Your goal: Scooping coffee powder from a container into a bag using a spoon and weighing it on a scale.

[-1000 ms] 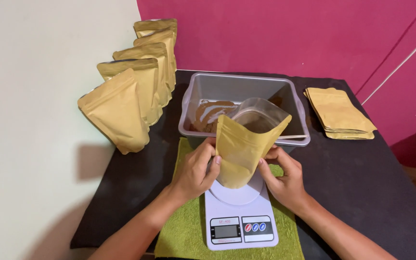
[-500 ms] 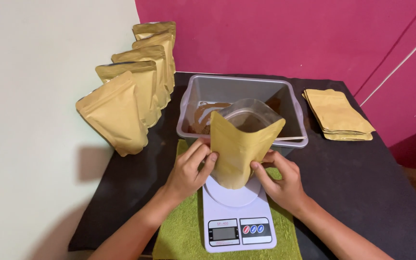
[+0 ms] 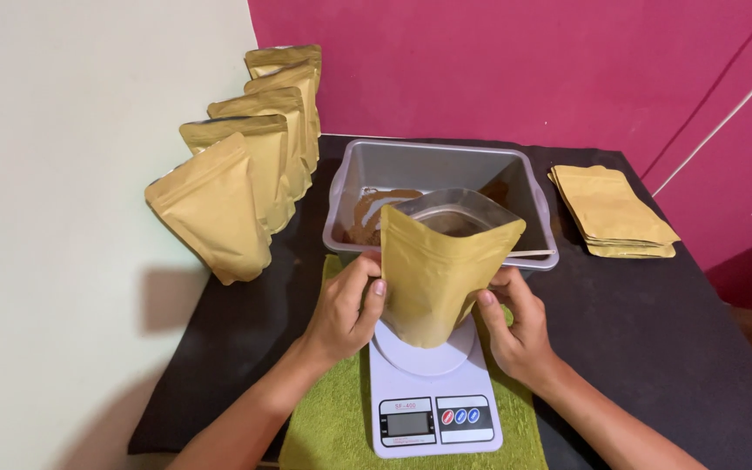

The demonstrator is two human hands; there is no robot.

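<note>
Five filled gold pouches (image 3: 245,174) stand in a row along the table's left edge, well apart from the hands. Left hand (image 3: 345,309) closed on the left edge of the open pouch (image 3: 437,274), fingers curled round its side. Pouch upright between both hands, mouth spread, base on or just over the plate of the white scale (image 3: 433,392); contact cannot be told. Scale sits on a green cloth (image 3: 324,426). Grey tub (image 3: 437,187) just behind the pouch. Right hand (image 3: 515,326) grips the pouch's right edge. Flat pouch stack (image 3: 611,209) far right
</note>
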